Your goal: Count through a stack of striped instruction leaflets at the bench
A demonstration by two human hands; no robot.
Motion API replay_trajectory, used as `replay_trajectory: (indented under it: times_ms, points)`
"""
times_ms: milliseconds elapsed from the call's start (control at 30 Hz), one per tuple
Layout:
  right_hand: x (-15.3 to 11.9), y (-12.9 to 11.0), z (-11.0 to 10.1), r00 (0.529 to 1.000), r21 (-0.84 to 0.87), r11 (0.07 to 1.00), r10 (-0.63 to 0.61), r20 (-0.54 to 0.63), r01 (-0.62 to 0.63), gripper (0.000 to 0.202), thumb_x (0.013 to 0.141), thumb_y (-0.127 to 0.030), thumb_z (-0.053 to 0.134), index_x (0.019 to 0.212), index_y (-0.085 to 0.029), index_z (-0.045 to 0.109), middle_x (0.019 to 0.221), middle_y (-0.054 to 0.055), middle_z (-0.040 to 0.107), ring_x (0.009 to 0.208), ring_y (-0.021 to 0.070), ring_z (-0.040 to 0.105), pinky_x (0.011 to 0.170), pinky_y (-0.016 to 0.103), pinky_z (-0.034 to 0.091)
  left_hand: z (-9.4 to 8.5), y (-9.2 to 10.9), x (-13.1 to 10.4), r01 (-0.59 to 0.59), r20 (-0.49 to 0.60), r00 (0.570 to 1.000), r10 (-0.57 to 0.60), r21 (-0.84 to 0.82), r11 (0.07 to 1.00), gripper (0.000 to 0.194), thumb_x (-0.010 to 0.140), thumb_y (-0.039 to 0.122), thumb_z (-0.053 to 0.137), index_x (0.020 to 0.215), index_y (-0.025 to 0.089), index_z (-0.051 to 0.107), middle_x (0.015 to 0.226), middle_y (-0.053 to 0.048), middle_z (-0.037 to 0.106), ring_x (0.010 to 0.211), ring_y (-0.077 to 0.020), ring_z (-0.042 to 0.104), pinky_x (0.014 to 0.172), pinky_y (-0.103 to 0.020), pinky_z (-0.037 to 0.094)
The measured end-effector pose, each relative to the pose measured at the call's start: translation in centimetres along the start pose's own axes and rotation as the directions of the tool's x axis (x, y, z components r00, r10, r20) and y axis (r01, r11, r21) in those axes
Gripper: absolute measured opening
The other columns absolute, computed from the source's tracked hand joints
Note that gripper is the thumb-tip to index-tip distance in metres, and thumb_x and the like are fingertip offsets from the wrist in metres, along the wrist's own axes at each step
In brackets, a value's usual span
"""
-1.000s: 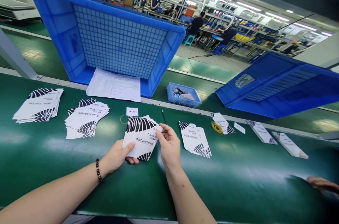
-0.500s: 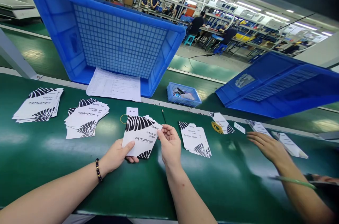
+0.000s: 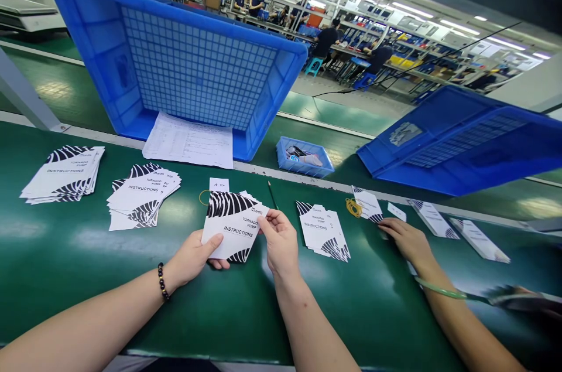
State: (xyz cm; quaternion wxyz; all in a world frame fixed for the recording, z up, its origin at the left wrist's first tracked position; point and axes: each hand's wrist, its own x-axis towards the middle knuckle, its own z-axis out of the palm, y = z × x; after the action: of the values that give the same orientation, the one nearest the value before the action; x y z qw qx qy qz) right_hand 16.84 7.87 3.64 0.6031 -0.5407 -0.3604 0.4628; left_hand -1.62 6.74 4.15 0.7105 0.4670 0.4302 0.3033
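Note:
A stack of instruction booklets [image 3: 232, 230] with black zebra stripes is held above the green table. My left hand [image 3: 199, 258] grips its left side, thumb on top and fingers beneath. At the upper right corner, my right hand [image 3: 281, 237] pinches the edges between thumb and fingers. Behind the stack lie a small white card [image 3: 219, 184] with handwriting and a yellow rubber band [image 3: 204, 197]. A green pencil [image 3: 272, 193] rests beyond my right hand. Fanned booklet piles lie to the left, one nearer [image 3: 143, 196] and one farther [image 3: 64, 174], and another pile [image 3: 324, 230] to the right.
A large blue crate [image 3: 197, 73] leans at the back with papers [image 3: 188, 140] at its lower edge. A small blue basket [image 3: 304, 158] and another crate [image 3: 465, 143] stand along the back. A co-worker's hand [image 3: 406, 240] reaches in at right, near rubber bands [image 3: 352, 208] and booklets.
The co-worker's hand has moved left to the booklets by the rubber bands, and those booklets and bands have shifted slightly. My hands and the held stack stay nearly still.

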Motion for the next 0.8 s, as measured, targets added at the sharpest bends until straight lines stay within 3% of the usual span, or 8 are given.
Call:
replay_trajectory:
  times_ms: [567, 800]
  points:
    - [0.14, -0.04, 0.01, 0.998, 0.011, 0.998, 0.067, 0.015, -0.067, 0.025, 0.065, -0.032, 0.074, 0.078, -0.016, 0.061, 0.071, 0.002, 0.062, 0.060, 0.0125, 0.053, 0.052, 0.023, 0.040, -0.11, -0.15, 0.05, -0.007, 0.003, 1.000, 0.007, -0.004, 1.000, 0.050, 0.083, 0.055, 0.048, 0.092, 0.007, 0.059, 0.066, -0.012, 0.069, 0.058, -0.0192, 0.063, 0.057, -0.028, 0.049]
    - [0.08, -0.26, 0.00, 0.992, 0.100, 0.988, 0.110, 0.064, -0.116, 0.024, 0.064, -0.028, 0.074, 0.081, -0.016, 0.061, 0.077, 0.004, 0.066, 0.068, 0.0152, 0.058, 0.060, 0.026, 0.046, -0.04, 0.00, 0.07, -0.011, 0.000, 1.000, 0.011, 0.001, 1.000, 0.049, 0.084, 0.054, 0.047, 0.090, 0.007, 0.058, 0.065, -0.013, 0.069, 0.057, -0.0180, 0.062, 0.056, -0.027, 0.049]
